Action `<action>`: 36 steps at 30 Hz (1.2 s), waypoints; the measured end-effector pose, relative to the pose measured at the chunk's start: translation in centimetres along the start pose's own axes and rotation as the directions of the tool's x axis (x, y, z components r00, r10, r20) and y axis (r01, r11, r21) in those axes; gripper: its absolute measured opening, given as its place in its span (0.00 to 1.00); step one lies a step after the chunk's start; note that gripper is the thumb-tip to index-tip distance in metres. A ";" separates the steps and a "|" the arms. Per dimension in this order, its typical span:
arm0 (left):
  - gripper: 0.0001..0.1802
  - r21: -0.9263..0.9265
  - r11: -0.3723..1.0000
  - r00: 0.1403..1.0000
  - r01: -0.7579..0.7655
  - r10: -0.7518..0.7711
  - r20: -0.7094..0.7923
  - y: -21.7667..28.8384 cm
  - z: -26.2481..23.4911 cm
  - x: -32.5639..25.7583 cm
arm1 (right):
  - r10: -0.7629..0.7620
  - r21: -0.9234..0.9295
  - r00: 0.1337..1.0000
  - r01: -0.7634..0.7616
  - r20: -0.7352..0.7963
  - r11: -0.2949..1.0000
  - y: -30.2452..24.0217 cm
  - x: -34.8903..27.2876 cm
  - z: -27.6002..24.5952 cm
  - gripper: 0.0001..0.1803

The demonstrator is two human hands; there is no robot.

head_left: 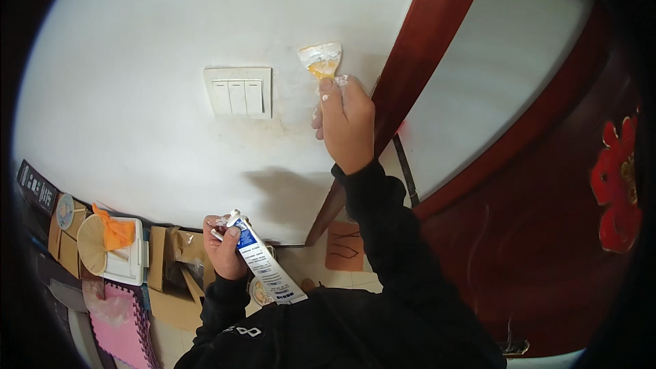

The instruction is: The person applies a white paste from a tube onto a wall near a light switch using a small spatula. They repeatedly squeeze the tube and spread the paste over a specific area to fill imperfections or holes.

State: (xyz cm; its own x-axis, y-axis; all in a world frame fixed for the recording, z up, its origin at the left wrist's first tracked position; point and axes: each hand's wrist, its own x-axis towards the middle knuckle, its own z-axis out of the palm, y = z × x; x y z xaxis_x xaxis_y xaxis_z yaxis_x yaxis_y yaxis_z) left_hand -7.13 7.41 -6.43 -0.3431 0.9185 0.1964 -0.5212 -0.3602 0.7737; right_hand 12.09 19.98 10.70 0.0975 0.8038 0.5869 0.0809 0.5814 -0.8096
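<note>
Right hand (347, 115), clamped on the blade-up scraper (321, 59), sits right of the switch panel (237, 93); left hand (223, 254) clamps the tube (268, 271) below.

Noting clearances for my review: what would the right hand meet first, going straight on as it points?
Most likely the wall, with the scraper in the right hand leading; depth is unclear, so the scraper may already be touching it.
</note>
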 end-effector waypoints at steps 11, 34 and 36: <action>0.12 0.078 0.997 0.993 -0.016 0.025 -0.114 0.9 1.4 -0.8 | 0.358 0.065 0.930 -0.364 0.085 0.929 8.6 -8.1 1.4 0.12; 0.17 0.125 0.992 0.988 0.007 -0.026 0.153 2.2 -0.3 -0.3 | 0.369 0.315 0.929 -0.345 -0.019 0.884 13.6 -5.8 2.1 0.11; 0.17 0.159 0.987 0.991 0.038 -0.058 0.125 2.1 -0.8 -0.4 | 0.425 0.294 0.905 -0.401 -0.021 0.868 14.9 -8.5 2.5 0.10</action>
State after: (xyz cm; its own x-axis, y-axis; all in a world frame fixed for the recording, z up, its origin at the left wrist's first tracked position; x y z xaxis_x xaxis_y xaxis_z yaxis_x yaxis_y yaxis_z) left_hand -8.72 6.16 -5.41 -0.2122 0.9510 0.2250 -0.4033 -0.2949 0.8663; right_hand 10.02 22.13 -6.40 0.1433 0.9718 0.1872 -0.2602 0.2195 -0.9403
